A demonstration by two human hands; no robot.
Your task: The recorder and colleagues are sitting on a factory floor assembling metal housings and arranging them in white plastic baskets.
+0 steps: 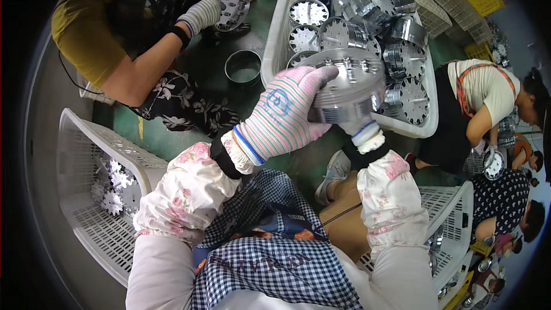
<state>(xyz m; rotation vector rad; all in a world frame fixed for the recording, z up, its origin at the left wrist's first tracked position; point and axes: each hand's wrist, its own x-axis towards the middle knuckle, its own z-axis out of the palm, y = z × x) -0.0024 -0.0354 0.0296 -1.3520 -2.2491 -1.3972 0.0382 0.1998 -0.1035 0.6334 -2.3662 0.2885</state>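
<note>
A round silver metal drum [348, 83] with small posts on its top face is held up in front of me, its rim smeared by motion. My left hand [284, 109], in a pink-and-green striped glove, is closed on its left side, thumb below and fingers on the upper edge. Only the white glove cuff and part of my right hand [363, 128] show beneath the drum; its fingers are hidden behind it. Beyond the drum stands a large white crate [427, 129] piled with similar metal drums [412, 100] with notched faces and central shafts.
At my left, a slotted white basket [94, 241] holds toothed metal plates [117, 186]. An empty metal ring [243, 67] sits on the green floor. Far left, a seated person handles a round metal plate [234, 8]. Another white basket [456, 212] is at my right, with several people beyond.
</note>
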